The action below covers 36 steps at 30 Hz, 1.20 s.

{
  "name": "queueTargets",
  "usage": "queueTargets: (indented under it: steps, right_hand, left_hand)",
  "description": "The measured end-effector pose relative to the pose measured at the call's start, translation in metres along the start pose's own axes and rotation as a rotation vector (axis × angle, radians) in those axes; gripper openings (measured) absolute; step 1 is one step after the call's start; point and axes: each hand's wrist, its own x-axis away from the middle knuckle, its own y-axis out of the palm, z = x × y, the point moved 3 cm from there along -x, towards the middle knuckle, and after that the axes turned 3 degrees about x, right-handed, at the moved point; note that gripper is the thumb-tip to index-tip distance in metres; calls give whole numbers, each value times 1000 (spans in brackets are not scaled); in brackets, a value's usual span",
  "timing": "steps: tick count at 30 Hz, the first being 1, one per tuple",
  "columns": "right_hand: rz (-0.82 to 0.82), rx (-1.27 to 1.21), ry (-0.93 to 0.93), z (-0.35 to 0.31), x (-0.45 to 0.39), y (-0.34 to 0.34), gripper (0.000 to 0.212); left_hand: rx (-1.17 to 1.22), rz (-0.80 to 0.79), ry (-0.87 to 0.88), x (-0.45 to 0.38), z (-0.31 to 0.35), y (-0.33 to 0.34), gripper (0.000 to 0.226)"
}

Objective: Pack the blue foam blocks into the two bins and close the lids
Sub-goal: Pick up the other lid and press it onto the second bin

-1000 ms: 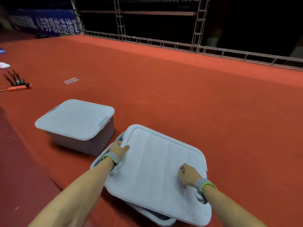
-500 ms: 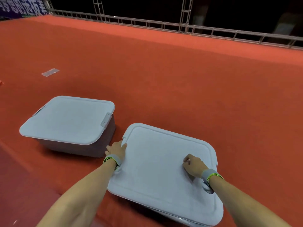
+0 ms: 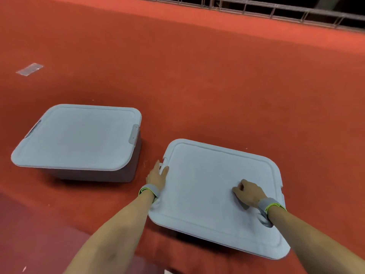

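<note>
Two grey bins stand on the red carpet. The left bin (image 3: 126, 171) wears its pale lid (image 3: 79, 139), and a grey latch (image 3: 134, 135) sits on its right edge. The right bin is hidden under its own pale lid (image 3: 207, 184), which lies flat over it. My left hand (image 3: 158, 177) rests with straight fingers on that lid's left edge, by a notch. My right hand (image 3: 248, 192) presses on the lid's right part with curled fingers and holds nothing. No blue foam blocks are visible.
Red carpet (image 3: 217, 86) stretches all around the bins. A clear tape patch (image 3: 29, 69) lies at the far left. A metal truss rail (image 3: 276, 8) borders the carpet at the back. A darker red strip (image 3: 39, 234) runs along the near left.
The right lid was skewed, with the bin's rim showing beneath; it now lies squarely over the bin. My left hand's fingers have straightened along the edge. The view has tilted down.
</note>
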Motion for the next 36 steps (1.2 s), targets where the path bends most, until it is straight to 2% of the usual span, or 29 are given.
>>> queueTargets:
  steps: [3,5,8,11,14,16,19,22,25,36]
  right_hand:
    - [-32,16,-55,-32,-5,-1,24]
    - [-31,4,-157,-68,-9,1,22]
    - [-18,9,-326,-132,-11,8,34]
    - [5,88,-493,-201,-12,14,57]
    - [54,298,-688,-264,-12,19,71]
    - [22,507,-810,-296,-15,29,80]
    - [-98,740,-806,-305,-26,38,74]
    - [-169,822,-777,-302,-34,37,63]
    - [-201,879,-804,-303,-38,35,66]
    - [-102,812,-816,-296,-43,50,66]
  left_hand:
    - [156,4,-180,4,-6,-6,105]
    - [234,-39,-306,8,-9,-12,113]
    - [277,-100,-339,12,-15,-15,93]
    - [296,51,-187,17,-21,-13,68]
    - [370,147,-23,27,-26,-9,53]
    - [348,174,64,34,-36,-6,39]
    - [259,196,145,41,-33,-2,27]
    - [305,167,145,37,-29,-3,29]
    - [256,174,127,34,-31,-2,28]
    - [178,273,163,34,-27,-2,16]
